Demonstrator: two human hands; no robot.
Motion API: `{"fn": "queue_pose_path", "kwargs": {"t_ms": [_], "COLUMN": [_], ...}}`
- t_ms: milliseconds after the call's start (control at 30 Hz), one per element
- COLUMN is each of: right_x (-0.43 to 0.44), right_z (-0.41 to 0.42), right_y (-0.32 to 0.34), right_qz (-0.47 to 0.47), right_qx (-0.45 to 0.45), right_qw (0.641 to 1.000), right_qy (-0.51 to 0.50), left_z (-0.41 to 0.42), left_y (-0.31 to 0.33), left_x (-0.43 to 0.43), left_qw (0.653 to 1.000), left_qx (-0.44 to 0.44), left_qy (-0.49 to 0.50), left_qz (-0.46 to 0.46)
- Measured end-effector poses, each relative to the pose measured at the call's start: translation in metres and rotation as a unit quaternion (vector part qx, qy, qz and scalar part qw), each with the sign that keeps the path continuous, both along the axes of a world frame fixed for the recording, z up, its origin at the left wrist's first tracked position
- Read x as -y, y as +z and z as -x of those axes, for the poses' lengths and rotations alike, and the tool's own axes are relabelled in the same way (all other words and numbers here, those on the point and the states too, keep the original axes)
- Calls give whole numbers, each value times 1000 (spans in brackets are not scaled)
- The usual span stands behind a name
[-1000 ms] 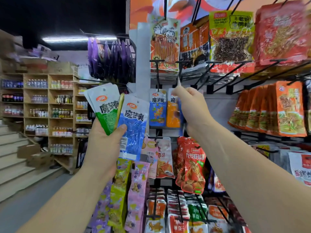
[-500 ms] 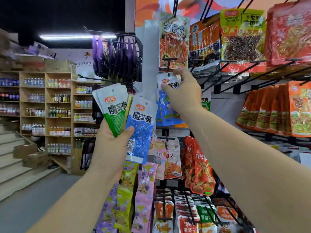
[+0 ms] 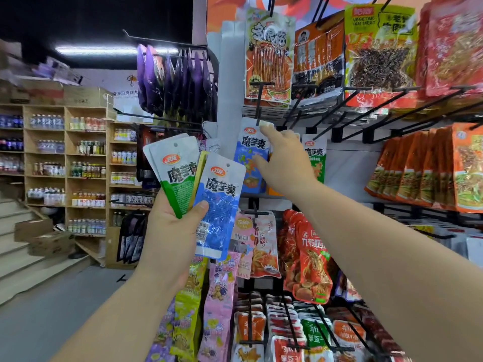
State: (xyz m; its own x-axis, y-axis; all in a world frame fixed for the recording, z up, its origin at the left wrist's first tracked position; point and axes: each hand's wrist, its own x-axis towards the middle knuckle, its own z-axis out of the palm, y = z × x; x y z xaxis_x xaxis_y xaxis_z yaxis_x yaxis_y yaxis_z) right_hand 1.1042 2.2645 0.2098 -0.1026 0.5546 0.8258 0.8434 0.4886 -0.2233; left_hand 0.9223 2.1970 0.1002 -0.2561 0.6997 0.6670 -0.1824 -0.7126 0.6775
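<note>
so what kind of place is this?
Most likely a small grocery or convenience shop. Rows of snack packets hang on black hooks, wooden shelves at the back left hold bottled drinks, and the left hand holds blue and green packets.

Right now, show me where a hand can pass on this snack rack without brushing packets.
Freest: the bare grey back panel between the green-bottomed packet beside the right hand and the orange packets. Also the white post beside the purple packets. Crowded: the top-row packets and the red packets below the right arm.
</note>
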Motion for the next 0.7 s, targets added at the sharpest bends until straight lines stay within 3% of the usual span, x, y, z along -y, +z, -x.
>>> {"fn": "queue_pose_path", "kwargs": {"t_ms": [100,167,233,500,700], "right_x": [7,2,-6,-41,-45], "right_z": [-8,-11,-13,-2,9], "right_y": [-4,-2,2,6,-5], "right_qz": [-59,-35,-6,59,8], "right_qx": [155,282,337,364,318], "right_qw": [985,954,928,904,922], "right_qy": [-44,-100,-158,-215,-220], "left_z": [-2,-4,-6,-5,-4], "left_y": [2,5,7,7,8], "left_x": [0,-1,-2,3,9], "left_qw": [1000,1000,1000,1000,1000], "left_qx": [0,3,3,16,22], "left_qy": [-1,2,4,-12,-14], "left_qz": [0,-2,-2,0,-3]}}
